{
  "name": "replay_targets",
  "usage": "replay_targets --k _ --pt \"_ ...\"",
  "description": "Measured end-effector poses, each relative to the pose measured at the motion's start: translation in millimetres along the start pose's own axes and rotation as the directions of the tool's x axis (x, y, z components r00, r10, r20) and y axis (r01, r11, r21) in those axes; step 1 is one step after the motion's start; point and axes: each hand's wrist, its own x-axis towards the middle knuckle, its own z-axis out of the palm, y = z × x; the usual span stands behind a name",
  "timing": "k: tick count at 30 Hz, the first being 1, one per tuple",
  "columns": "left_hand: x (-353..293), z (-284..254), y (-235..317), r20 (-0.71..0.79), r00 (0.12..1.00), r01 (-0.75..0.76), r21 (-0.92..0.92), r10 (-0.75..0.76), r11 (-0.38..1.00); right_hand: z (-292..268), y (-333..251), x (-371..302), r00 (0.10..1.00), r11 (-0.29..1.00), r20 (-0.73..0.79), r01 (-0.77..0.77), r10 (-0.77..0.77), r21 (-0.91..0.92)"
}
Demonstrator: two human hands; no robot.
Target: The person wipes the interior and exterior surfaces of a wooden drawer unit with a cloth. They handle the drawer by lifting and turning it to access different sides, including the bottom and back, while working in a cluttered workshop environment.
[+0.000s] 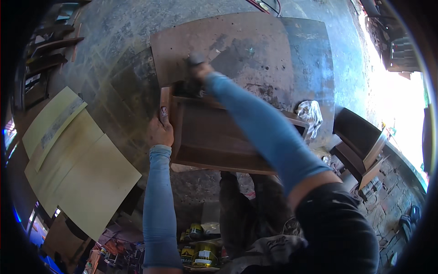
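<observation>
An open brown wooden drawer-like box [219, 156] lies across the work surface before me. My left hand [161, 131] grips its left end, thumb along the top edge and the other fingers down the outer side, mostly hidden. Reaching across the box, my right hand [201, 71] is closed round a dark hand-held tool [194, 88] at the box's far left corner. Motion blurs the tool, so its exact kind cannot be made out. A crumpled whitish cloth [310, 115] rests by the box's right end.
Beneath the box is a stained brown board [228, 36] beside a bluish one [310, 59]. Pale yellowish panels [86, 169] stand at left. A dark wooden drawer-like piece [358, 137] sits at right. Yellow cans [204, 254] are low near my legs. A red hose [258, 5] crosses the far floor.
</observation>
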Motion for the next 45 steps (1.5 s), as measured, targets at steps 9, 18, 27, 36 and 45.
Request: replay_targets --k 9,18,27,36,45 --pt "-15 -28 -7 -0.030 0.998 0.054 -0.135 -0.059 0.989 -58 -217 -164 0.961 0.967 0.278 -0.060 -0.012 0.249" --pt "-11 1 -42 0.020 0.997 0.072 -0.035 -0.071 0.997 -298 51 -236 0.945 0.827 0.284 0.024 0.165 -0.562" --pt "-9 5 -50 -0.053 0.996 -0.081 -0.047 0.078 0.996 -280 126 -305 0.937 0.951 0.347 0.148 -0.046 -0.273" --pt "1 2 -44 -0.060 0.992 -0.113 0.017 0.114 0.993 -251 114 -276 0.886 0.803 0.057 -0.387 0.459 -0.453" --pt "-77 -27 -21 -0.094 0.990 -0.123 -0.244 0.103 0.962 -229 96 -292 0.910 0.831 0.159 -0.262 0.382 -0.491"
